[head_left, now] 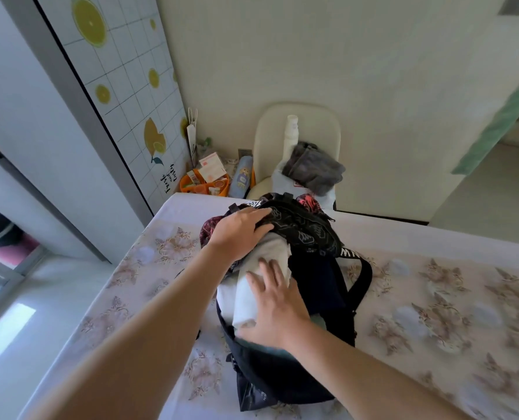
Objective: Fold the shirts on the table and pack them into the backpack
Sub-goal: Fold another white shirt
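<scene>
white shirt (272, 253) in backpack (282, 380) lies under right hand (278, 310); left hand (237, 234) grips backpack.

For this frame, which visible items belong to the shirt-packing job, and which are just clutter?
Job: backpack; white shirt in its opening; left hand holding the flap; right hand pressing the shirt.
Lying about: grey cloth; white bottle; chair; orange basket.

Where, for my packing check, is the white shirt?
Head view, centre: the white shirt sits in the open black backpack, under the right hand, below the left hand.
</scene>
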Available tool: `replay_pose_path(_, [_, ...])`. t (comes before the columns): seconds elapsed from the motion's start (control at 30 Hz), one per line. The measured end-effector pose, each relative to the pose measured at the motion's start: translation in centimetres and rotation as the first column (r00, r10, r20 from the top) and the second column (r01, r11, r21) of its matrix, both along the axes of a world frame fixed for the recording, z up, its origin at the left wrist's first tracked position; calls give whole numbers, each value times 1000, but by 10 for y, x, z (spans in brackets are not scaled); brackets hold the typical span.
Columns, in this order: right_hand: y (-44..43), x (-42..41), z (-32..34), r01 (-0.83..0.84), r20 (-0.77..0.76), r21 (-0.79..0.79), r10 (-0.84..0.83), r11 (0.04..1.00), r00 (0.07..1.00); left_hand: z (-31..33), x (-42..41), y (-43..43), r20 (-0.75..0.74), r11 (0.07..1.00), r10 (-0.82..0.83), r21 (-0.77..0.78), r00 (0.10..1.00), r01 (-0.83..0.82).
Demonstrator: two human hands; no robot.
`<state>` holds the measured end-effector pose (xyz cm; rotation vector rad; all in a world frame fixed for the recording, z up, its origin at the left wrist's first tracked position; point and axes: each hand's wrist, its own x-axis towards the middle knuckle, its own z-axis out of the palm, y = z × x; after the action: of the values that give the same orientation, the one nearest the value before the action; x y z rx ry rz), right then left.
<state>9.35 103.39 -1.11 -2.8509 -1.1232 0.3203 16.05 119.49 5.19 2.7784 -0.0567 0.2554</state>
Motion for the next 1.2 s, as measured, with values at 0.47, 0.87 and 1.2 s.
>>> replay_pose_path(0.47, [6,43,20,-147,138,55,138,988,981,36,-4,9,-44,990,-123,66,991,126])
replay_pose_path(0.87, [14,60,-1,-179,-35,227,191,957,981,32,-9,23,40,994,-102,50,994,100])
replay_pose_path(1.2, [31,39,-2,-218,203,176,181,960,962,16,-25,21,66,996,-91,15,994,90])
